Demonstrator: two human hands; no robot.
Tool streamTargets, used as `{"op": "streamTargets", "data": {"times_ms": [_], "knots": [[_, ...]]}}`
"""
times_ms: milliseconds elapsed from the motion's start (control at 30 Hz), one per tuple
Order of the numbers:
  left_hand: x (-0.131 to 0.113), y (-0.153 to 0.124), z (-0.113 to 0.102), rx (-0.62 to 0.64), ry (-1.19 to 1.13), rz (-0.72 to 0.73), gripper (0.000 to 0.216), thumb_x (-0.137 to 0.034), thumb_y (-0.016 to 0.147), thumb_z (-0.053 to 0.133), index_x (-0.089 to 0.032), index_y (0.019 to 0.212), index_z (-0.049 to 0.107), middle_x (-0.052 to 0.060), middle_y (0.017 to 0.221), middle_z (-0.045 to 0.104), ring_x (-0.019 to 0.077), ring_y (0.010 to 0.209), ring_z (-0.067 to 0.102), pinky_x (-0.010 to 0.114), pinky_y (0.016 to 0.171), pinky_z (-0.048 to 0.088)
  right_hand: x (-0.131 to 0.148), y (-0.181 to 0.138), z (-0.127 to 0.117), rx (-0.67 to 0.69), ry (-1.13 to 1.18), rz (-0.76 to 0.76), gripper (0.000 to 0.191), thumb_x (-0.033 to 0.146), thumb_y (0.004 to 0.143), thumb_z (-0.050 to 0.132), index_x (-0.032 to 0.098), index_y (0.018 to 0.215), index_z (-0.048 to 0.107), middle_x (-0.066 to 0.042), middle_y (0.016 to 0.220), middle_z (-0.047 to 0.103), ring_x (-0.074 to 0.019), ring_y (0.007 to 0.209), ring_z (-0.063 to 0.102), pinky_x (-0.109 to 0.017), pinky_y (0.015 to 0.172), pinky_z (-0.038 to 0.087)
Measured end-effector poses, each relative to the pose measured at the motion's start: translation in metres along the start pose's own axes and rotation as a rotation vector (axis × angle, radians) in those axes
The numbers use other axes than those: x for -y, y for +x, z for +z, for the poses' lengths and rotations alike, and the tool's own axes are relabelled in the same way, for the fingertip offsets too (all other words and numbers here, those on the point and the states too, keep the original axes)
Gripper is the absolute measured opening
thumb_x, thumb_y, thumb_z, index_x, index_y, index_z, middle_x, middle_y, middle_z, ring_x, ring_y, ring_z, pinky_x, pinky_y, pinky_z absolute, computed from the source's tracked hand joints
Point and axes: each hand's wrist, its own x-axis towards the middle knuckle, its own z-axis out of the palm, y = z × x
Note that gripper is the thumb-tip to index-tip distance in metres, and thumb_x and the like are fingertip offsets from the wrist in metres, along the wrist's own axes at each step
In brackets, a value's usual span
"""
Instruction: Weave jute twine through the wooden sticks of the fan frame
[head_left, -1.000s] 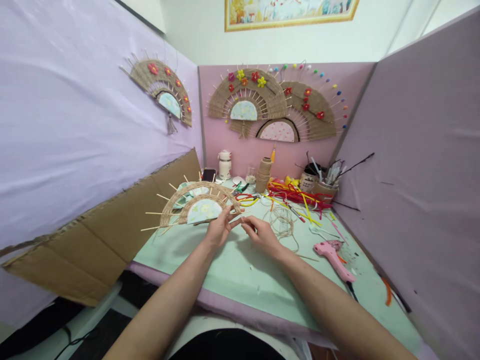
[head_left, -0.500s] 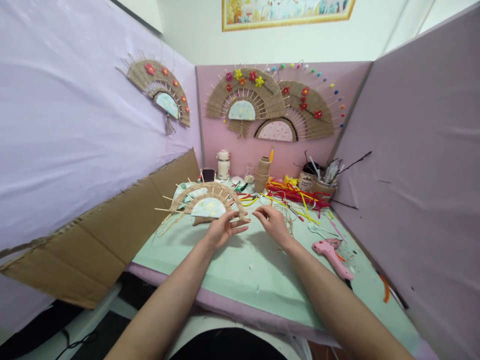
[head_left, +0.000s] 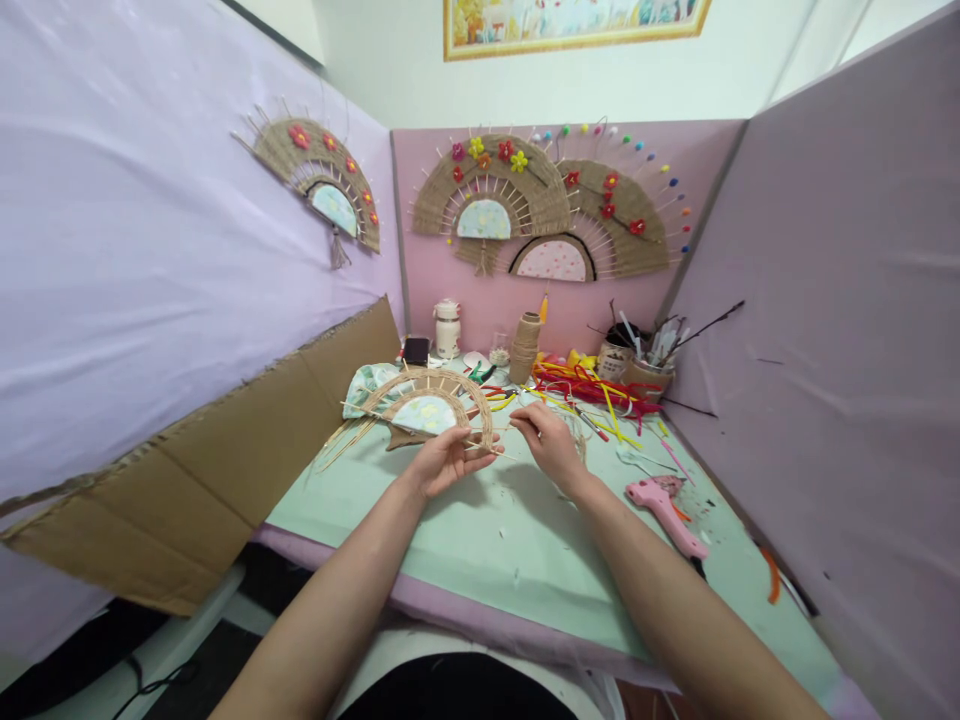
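Observation:
My left hand (head_left: 448, 462) grips the right end of a half-round woven fan (head_left: 424, 412), with its thumb on top and fingers beneath. Thin sticks radiate from the fan's pale floral centre, and twine is woven through them in an arch. To the right of the fan, my right hand (head_left: 550, 445) pinches a strand of twine (head_left: 504, 429) that runs to the fan's edge. Loose twine (head_left: 576, 425) lies behind that hand. Under and behind the fan is a crumpled pale green floral cloth (head_left: 366, 385).
A pink glue gun (head_left: 667, 515) lies at the right. Further back are red and yellow pipe cleaners (head_left: 592, 385), a twine cone (head_left: 526, 345), a white bottle (head_left: 448, 330) and a pot of sticks (head_left: 649, 378). Cardboard (head_left: 202, 460) stands along the left edge.
The fan has turned and shifted slightly right in my left hand, its left sticks now drawn inward. My right hand has moved slightly right, and the strand shows more clearly.

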Motion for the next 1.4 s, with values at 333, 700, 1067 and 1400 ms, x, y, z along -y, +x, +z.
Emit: {"op": "streamTargets", "data": {"times_ms": [333, 700, 1067, 1400], "knots": [[-0.001, -0.001, -0.006, 0.112, 0.016, -0.047, 0.054, -0.017, 0.085, 0.048, -0.014, 0.137, 0.034, 0.016, 0.109, 0.064, 0.0252, 0.098, 0.063, 0.036, 0.085, 0.049, 0.004, 0.0, -0.006, 0.001, -0.031, -0.009, 0.022, 0.036, 0.089, 0.045, 0.022, 0.082, 0.06, -0.006, 0.08, 0.059, -0.0197, 0.078, 0.054, -0.032, 0.073, 0.041], [-0.004, -0.008, 0.0, 0.226, 0.111, -0.076, 0.053, -0.017, 0.084, 0.047, -0.02, 0.135, 0.037, 0.016, 0.127, 0.053, 0.0291, 0.109, 0.057, 0.038, 0.085, 0.047, 0.01, -0.002, -0.003, 0.034, -0.047, 0.02, 0.026, 0.038, 0.089, 0.045, 0.021, 0.076, 0.061, -0.006, 0.075, 0.06, -0.019, 0.073, 0.053, -0.031, 0.07, 0.039], [-0.002, -0.007, 0.002, 0.172, 0.073, -0.09, 0.045, -0.014, 0.082, 0.049, -0.014, 0.127, 0.045, 0.016, 0.11, 0.063, 0.0238, 0.101, 0.061, 0.042, 0.095, 0.039, 0.009, -0.003, -0.003, 0.065, -0.072, 0.016, 0.029, 0.039, 0.089, 0.043, 0.021, 0.074, 0.06, -0.005, 0.072, 0.059, -0.0176, 0.069, 0.052, -0.029, 0.067, 0.038], [0.0, -0.005, 0.0, 0.163, 0.066, -0.06, 0.042, -0.01, 0.079, 0.05, -0.014, 0.121, 0.051, 0.013, 0.107, 0.065, 0.0248, 0.101, 0.061, 0.041, 0.097, 0.038, 0.004, 0.0, -0.006, 0.028, -0.051, -0.008, 0.026, 0.038, 0.089, 0.046, 0.021, 0.076, 0.06, -0.005, 0.075, 0.061, -0.0186, 0.074, 0.054, -0.03, 0.071, 0.04]]}}
